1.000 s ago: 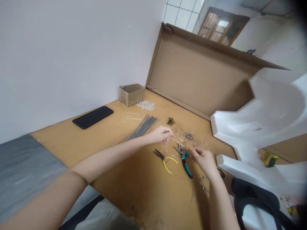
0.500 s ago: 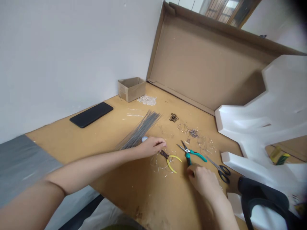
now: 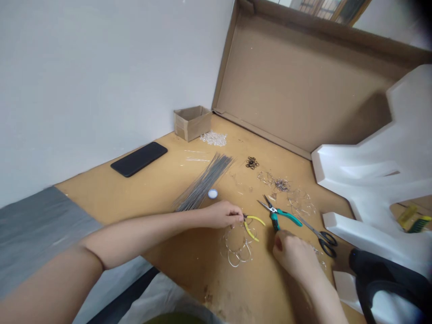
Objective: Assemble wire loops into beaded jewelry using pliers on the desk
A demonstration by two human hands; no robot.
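My left hand [image 3: 227,214] has its fingers pinched together at the head of the yellow-handled pliers [image 3: 252,229]; a looped wire piece [image 3: 236,249] lies or hangs just below the fingers. What the fingertips hold is too small to make out. My right hand [image 3: 293,253] is curled at the lower end of the green-handled long-nose pliers [image 3: 286,216], whose jaws are spread. Left of these lies a bundle of grey wires [image 3: 205,182], with a small round white-and-blue item [image 3: 212,194] beside it.
A black phone [image 3: 139,159], small cardboard box [image 3: 194,126], clear bits [image 3: 214,138], black rings [image 3: 252,163] and wire pieces [image 3: 281,183] lie farther back. Black-handled scissors [image 3: 326,243] and white foam [image 3: 351,180] are right. A large cardboard panel [image 3: 297,85] stands behind.
My left hand has moved toward the yellow-handled pliers, uncovering the small round item. The looped wire piece shows more clearly below it. The view has shifted slightly.
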